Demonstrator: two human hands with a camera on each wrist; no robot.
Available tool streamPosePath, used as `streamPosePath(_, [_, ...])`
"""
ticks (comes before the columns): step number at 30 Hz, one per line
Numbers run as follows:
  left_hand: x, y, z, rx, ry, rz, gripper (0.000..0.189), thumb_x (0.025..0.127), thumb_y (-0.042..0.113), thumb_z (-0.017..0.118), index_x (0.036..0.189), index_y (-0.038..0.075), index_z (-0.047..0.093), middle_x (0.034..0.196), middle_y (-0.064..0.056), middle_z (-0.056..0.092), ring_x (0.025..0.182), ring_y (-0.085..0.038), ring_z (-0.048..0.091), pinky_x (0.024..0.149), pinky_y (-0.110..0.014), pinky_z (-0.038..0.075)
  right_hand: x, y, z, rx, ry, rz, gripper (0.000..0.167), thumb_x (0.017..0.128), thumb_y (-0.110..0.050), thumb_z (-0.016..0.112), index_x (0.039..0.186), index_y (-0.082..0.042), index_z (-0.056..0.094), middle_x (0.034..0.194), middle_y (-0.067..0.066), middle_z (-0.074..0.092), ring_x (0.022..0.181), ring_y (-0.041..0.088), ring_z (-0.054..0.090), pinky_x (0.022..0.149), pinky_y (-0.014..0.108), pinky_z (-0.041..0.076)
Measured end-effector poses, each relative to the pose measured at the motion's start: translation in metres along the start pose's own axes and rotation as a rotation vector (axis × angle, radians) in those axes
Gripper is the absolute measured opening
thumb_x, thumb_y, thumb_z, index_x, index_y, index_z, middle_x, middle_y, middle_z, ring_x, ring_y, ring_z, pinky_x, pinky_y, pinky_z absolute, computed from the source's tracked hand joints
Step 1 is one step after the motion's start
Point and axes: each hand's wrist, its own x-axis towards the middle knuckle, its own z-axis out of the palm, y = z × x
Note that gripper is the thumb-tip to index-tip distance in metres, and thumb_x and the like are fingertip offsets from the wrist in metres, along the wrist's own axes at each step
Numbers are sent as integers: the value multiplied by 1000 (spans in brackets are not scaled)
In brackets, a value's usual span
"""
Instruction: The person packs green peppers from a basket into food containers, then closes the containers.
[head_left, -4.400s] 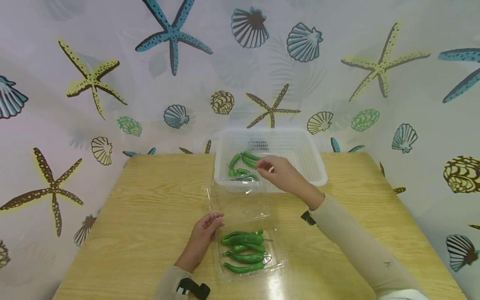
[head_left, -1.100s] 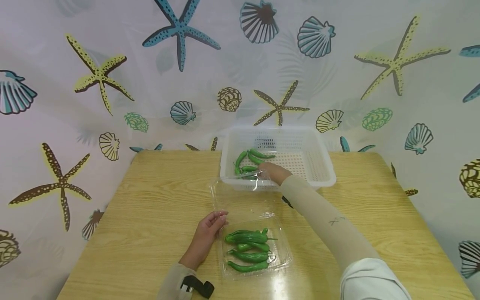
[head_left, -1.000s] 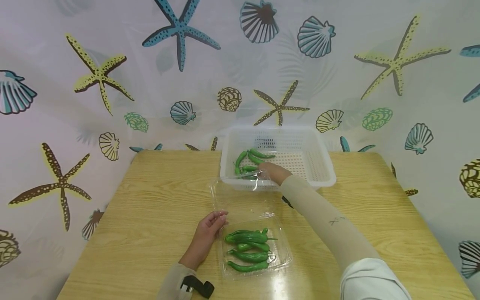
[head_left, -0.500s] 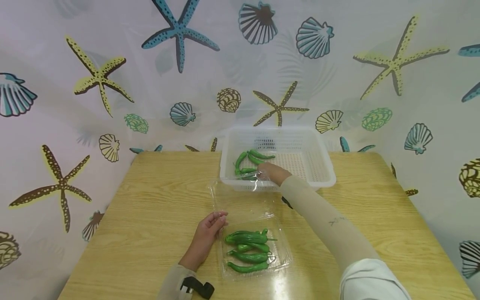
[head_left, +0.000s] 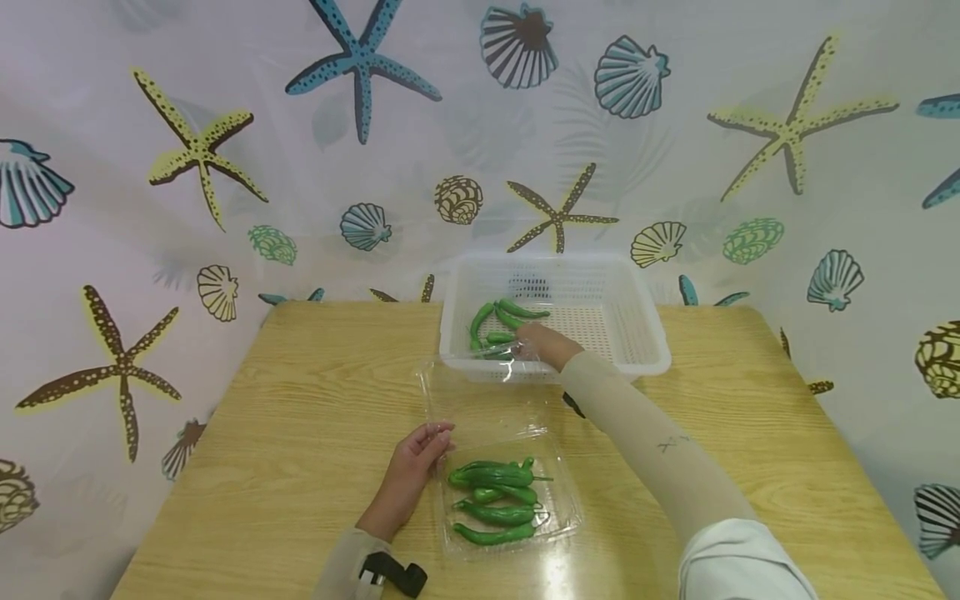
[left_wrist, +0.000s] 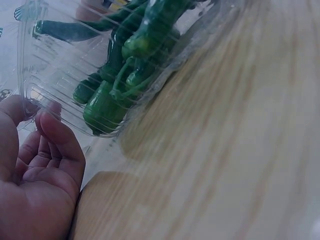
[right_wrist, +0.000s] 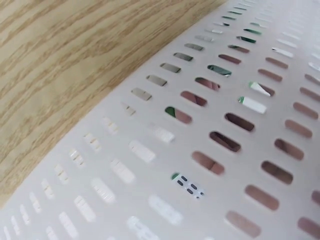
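- Green chili peppers (head_left: 493, 477), several, heaped in the tray of an unlidded clear plastic clamshell (head_left: 561, 498). Long axes running roughly left to right, near parallel to the hinge; lowest pepper with narrow tip to the left, topmost with bare stem to the right.
- Loose peppers in the left part of a white slotted basket (head_left: 647, 367): one curved pepper (head_left: 477, 325), long axis near to far; one back pepper (head_left: 527, 311), slanting left to right; one diagonal pepper (head_left: 508, 318), near end toward the right hand; one front pepper (head_left: 498, 337), lying crosswise.
- Left hand (head_left: 408, 471): thumb and fingers pinching the clamshell edge beside the hinge.
- Right hand (head_left: 550, 345): down inside the basket, by the front pepper. Fingertips hidden; no telling whether grasping or bare.
- Clear lid (head_left: 483, 404): folded back, far edge overlapping the basket's near rim in view; contact uncertain.
- Possible mishap: lid knocked and clamshell dragged askew, from a low withdrawal of the right wrist so close by.
- Possible mishap: pepper dropped, from a stem caught in a slot or a slippery skin.
- Possible mishap: heap rolling, from a slackened left pinch and a shifting tray.
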Motion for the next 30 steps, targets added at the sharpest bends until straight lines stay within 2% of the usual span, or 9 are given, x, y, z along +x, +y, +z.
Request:
streamPosePath(2, [0, 0, 0, -2, 0, -3, 46, 87, 42, 61, 116, 6, 59, 99, -10, 62, 86, -17, 56, 60, -20, 42, -2, -5, -5, 23, -27, 58, 10, 80, -17, 66, 80, -7, 65, 79, 7, 60, 68, 20, 54, 66, 34, 48])
streamPosePath(7, [0, 0, 0, -3, 0, -11, 46, 86, 43, 62, 116, 8, 59, 100, -11, 61, 87, -18, 56, 61, -20, 41, -16, -18, -14, 32, 2, 25, 11, 79, -14, 69, 84, -5, 65, 85, 7, 63, 75, 20, 59, 71, 34, 49])
streamPosePath(10, [0, 1, 0, -8, -2, -10, 47, 87, 43, 62, 116, 7, 59, 100, -11, 61, 87, -18, 55, 61, -20, 41, -28, -30, -20, 23, 9, 24, 18, 82, -18, 70, 91, -3, 65, 93, 9, 64, 84, 23, 60, 78, 36, 49])
streamPosePath(11, [0, 1, 0, -10, -2, -10, 47, 87, 43, 62, 117, 7, 59, 100, -11, 61, 87, -17, 55, 61, -20, 42, -26, -25, -18, 32, 38, -18, 24, 81, -24, 71, 91, -2, 65, 93, 9, 64, 84, 23, 60, 76, 35, 49])
streamPosePath(14, [0, 1, 0, -11, -1, -9, 47, 87, 43, 62, 117, 7, 58, 100, -12, 61, 85, -17, 55, 61, -20, 42, -34, -30, -21, 45, 55, -25, 37, 82, -31, 71, 100, 1, 64, 101, 12, 64, 94, 26, 59, 82, 37, 47])
streamPosePath(17, [0, 1, 0, -13, 0, -12, 47, 87, 43, 62, 117, 6, 58, 100, -12, 61, 84, -16, 54, 61, -20, 42, -41, -38, -26, 52, 72, -7, 40, 84, -29, 70, 106, 4, 63, 106, 15, 63, 100, 30, 58, 86, 40, 46])
streamPosePath(18, [-1, 1, 0, -13, 0, -13, 48, 87, 43, 61, 118, 6, 58, 100, -13, 61, 84, -16, 54, 61, -20, 42, -50, -50, -31, 43, 63, 34, 38, 85, -24, 69, 108, 5, 63, 108, 16, 62, 103, 31, 57, 90, 42, 44])
streamPosePath(23, [-1, 0, 0, -16, 0, -21, 46, 88, 42, 61, 118, 7, 58, 101, -13, 61, 85, -16, 54, 62, -20, 42, -66, -58, -39, 38, 115, 36, 29, 86, -19, 67, 105, 3, 63, 104, 15, 63, 98, 30, 58, 88, 40, 45])
streamPosePath(30, [-1, 1, 1, -25, 0, -15, 46, 87, 41, 62, 117, 6, 59, 100, -13, 61, 86, -17, 55, 61, -21, 41, -81, -60, -58, 145, 138, 98, 29, 90, -13, 62, 113, 3, 60, 110, 14, 60, 101, 28, 57, 86, 38, 46])
